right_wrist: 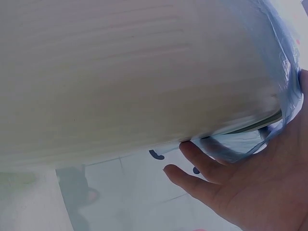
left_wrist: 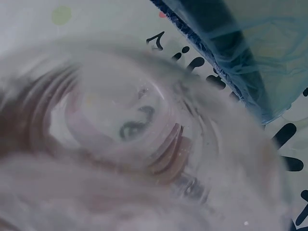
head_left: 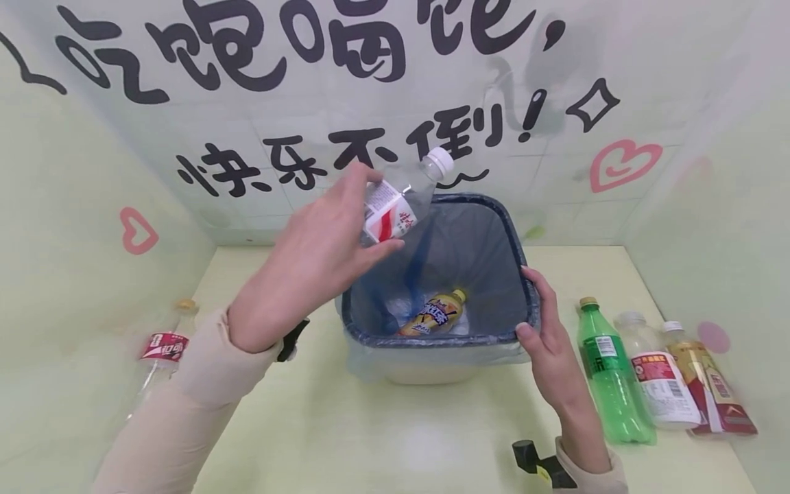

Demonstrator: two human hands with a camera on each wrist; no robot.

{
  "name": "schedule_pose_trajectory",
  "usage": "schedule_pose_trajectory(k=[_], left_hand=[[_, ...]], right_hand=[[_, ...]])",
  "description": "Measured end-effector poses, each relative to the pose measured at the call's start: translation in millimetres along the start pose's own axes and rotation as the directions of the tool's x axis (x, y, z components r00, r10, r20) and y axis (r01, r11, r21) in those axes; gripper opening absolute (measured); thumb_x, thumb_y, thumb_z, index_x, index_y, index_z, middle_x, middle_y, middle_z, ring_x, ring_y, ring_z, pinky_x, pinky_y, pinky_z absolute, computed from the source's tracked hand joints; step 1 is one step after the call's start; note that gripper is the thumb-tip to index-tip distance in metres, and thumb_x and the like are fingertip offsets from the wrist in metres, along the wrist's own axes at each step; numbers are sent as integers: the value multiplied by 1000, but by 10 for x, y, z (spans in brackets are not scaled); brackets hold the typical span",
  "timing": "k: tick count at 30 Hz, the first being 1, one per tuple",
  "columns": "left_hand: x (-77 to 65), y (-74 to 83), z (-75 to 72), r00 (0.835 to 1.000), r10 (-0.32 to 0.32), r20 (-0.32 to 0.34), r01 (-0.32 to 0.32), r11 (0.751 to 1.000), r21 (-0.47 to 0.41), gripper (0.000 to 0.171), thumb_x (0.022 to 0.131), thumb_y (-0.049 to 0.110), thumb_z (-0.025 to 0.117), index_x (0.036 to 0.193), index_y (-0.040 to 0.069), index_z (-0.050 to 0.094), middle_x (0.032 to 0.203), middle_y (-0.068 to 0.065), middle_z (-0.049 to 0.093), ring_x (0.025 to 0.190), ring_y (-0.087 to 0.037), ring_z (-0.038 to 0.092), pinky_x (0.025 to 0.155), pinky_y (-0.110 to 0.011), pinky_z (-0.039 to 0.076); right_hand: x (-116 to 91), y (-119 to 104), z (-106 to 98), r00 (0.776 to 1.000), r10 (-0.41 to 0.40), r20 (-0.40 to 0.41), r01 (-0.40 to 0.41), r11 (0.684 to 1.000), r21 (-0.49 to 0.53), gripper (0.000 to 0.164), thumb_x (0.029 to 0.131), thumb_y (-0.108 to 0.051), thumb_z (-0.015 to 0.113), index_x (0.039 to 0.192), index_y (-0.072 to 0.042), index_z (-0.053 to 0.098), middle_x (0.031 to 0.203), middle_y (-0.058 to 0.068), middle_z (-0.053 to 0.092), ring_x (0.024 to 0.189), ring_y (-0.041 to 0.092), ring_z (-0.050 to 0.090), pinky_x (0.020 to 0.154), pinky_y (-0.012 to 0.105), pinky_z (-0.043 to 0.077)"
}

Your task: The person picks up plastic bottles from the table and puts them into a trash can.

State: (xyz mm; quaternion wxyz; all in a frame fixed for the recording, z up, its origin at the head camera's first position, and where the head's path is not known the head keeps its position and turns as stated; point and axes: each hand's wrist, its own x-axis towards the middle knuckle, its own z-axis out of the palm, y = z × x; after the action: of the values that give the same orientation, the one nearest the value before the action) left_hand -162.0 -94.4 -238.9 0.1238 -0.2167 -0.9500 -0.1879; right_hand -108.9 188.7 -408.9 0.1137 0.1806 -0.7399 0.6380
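Observation:
In the head view my left hand (head_left: 321,240) grips a clear plastic bottle (head_left: 418,189) with a white cap and a red-and-white label. The bottle tilts, cap up and to the right, above the back left of a trash bin (head_left: 426,374) lined with a bluish bag (head_left: 487,240). Its bottom, blurred and very near, fills much of the left wrist view. My right hand (head_left: 552,350) holds the bin's right rim, thumb at the front corner. Fingers (right_wrist: 202,187) lie along the outside in the right wrist view. A yellow-labelled drink bottle (head_left: 438,312) lies inside the bin.
To the right lie a green bottle (head_left: 611,377), a bottle with a white-and-red label (head_left: 663,387) and a bottle with a gold-and-red label (head_left: 710,384). Another clear bottle (head_left: 163,346) with a red label is at the left, partly behind my sleeve. Walls (head_left: 710,206) enclose the table (head_left: 401,439).

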Motion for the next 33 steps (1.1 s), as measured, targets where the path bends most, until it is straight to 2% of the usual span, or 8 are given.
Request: schedule_pose_trajectory(k=[12, 27, 33], left_hand=[[45, 54, 55, 1000, -3, 3, 3, 1000, -17, 77, 83, 33, 81, 140, 10, 35, 101, -6, 57, 73, -19, 57, 54, -30, 50], [151, 179, 88, 999, 4, 44, -5, 1000, 18, 78, 85, 37, 79, 142, 10, 33, 99, -4, 55, 75, -17, 55, 54, -29, 48], [189, 248, 114, 998, 22, 58, -23, 1000, 3, 77, 85, 37, 79, 140, 10, 33, 100, -4, 55, 75, -17, 56, 54, -28, 49]], right_hand=[[6, 11, 8, 1000, -18, 4, 18, 999, 36, 56, 106, -21, 44, 157, -18, 24, 154, 7, 32, 124, 24, 43, 97, 22, 37], [7, 10, 10, 1000, 3, 9, -4, 999, 36, 56, 105, -21, 44, 157, -20, 23, 154, 5, 32, 124, 25, 41, 98, 22, 37], [4, 9, 9, 1000, 14, 1, -14, 1000, 20, 56, 105, -22, 44, 157, -21, 23, 154, 1, 32, 127, 23, 41, 99, 22, 35]])
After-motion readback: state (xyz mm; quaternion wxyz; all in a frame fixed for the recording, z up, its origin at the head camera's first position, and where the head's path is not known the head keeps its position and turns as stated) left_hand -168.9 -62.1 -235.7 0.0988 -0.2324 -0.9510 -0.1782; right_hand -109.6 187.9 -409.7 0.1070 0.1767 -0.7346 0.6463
